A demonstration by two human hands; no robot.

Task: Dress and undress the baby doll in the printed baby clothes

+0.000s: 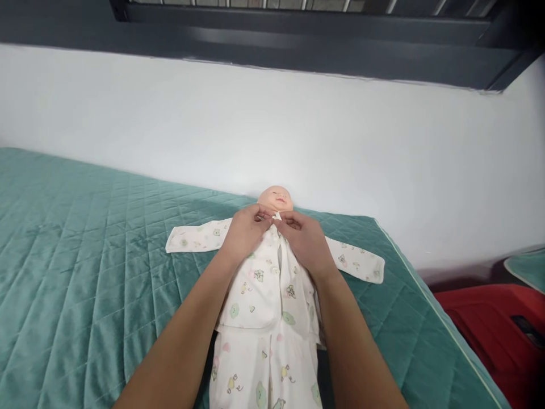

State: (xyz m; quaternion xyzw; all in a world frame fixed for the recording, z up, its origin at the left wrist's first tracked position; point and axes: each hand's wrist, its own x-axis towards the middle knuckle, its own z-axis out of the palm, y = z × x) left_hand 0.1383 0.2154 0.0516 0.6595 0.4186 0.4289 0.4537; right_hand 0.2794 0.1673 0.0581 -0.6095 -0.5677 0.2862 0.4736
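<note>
A baby doll [275,196] lies on its back, head toward the wall, in a white printed baby jacket [258,289] and matching trousers [242,369]. The jacket's sleeves stretch out to both sides, and its front edges hang slightly apart below the collar. At the neck, my left hand [249,230] pinches one edge of the jacket's collar. Facing it, my right hand [304,236] pinches the other edge, with the fingertips of both hands nearly touching. Any fastener between the fingers is hidden. A button shows lower down the front.
A green quilted bed cover [85,272] lies under the doll, its piped edge running down the right. Behind stands a white wall [170,119] below a dark window frame [276,42]. A red plastic object [489,324] sits beyond the bed's right edge.
</note>
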